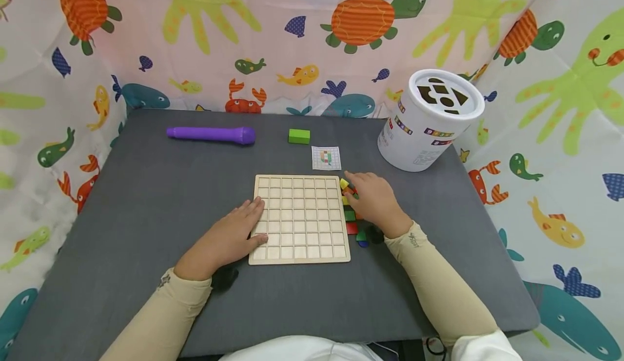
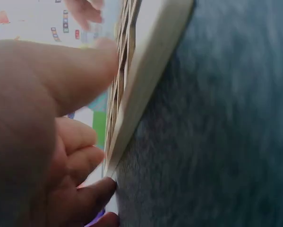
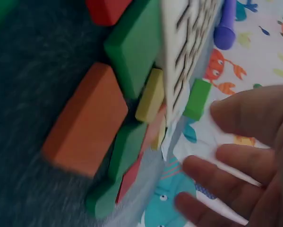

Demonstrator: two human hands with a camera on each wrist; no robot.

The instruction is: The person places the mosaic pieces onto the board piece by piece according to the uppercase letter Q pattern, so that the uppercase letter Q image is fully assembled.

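Note:
A wooden grid board [image 1: 302, 221] with rows of square cells lies flat in the middle of the grey table. My left hand [image 1: 226, 239] rests on its left side, fingers straight over the edge. To the right of the board, several coloured blocks lie close together, among them a red block [image 1: 351, 228] and an orange block [image 3: 87, 120]. My right hand [image 1: 377, 198] hovers over the far end of these blocks. In the right wrist view its fingers [image 3: 212, 177] are spread and hold nothing. Part of the blocks is hidden under this hand in the head view.
Beyond the board lie a small patterned card [image 1: 326, 158], a light green block [image 1: 299, 136] and a purple microphone-shaped stick [image 1: 209, 135]. A white tub [image 1: 419, 133] with shaped holes in its lid stands at the back right. Printed curtains [image 1: 273, 52] border the table.

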